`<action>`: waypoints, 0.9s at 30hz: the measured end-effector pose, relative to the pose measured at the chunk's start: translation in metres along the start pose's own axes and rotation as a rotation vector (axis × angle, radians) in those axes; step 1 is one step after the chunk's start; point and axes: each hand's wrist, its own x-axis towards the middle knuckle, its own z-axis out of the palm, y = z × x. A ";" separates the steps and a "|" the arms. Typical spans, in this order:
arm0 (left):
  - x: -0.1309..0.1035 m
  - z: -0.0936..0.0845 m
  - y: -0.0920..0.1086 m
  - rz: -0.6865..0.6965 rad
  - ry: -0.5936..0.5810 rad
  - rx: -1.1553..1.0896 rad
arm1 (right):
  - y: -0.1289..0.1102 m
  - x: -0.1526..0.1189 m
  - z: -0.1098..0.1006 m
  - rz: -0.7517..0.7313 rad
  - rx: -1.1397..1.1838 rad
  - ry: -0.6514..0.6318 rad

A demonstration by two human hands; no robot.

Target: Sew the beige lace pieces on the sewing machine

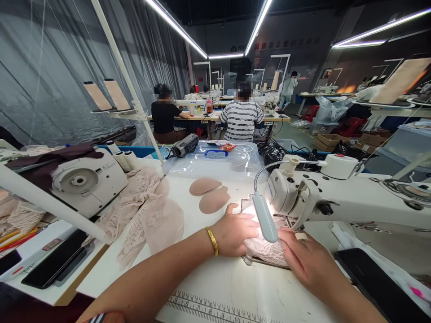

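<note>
Pale pink lace fabric (266, 251) lies under the lit needle area of the white sewing machine (336, 193). On its left side my left hand (235, 231) rests flat, fingers spread, a gold bangle at the wrist. My right hand (299, 253) presses on the right edge of the lace, its fingers extended and a ring on one. A grey lamp (266, 217) hangs over the fabric between my hands and hides part of it. Two beige oval pieces (213, 199) lie on the table beyond my left hand.
More lace (144, 215) lies to the left, near a second machine head (84, 179). A black phone (377, 282) is at the right. A clear plastic box lid (215, 157) sits behind. People work at tables ahead. A ruler scale (202, 307) runs along the front edge.
</note>
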 end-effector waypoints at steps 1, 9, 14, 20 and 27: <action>0.000 -0.001 0.001 -0.040 -0.004 0.003 | -0.004 0.002 -0.001 -0.066 0.032 0.009; 0.004 -0.007 0.031 -0.222 -0.129 0.043 | -0.011 0.009 0.011 -0.046 -0.015 -0.134; -0.009 -0.023 0.020 -0.099 -0.202 -0.115 | 0.012 0.002 0.007 -0.014 -0.136 -0.160; -0.012 -0.031 0.016 -0.088 -0.266 -0.131 | -0.011 0.011 -0.009 0.015 0.174 -0.284; -0.015 -0.038 0.015 -0.027 -0.330 -0.209 | 0.007 0.004 0.000 0.156 0.120 -0.317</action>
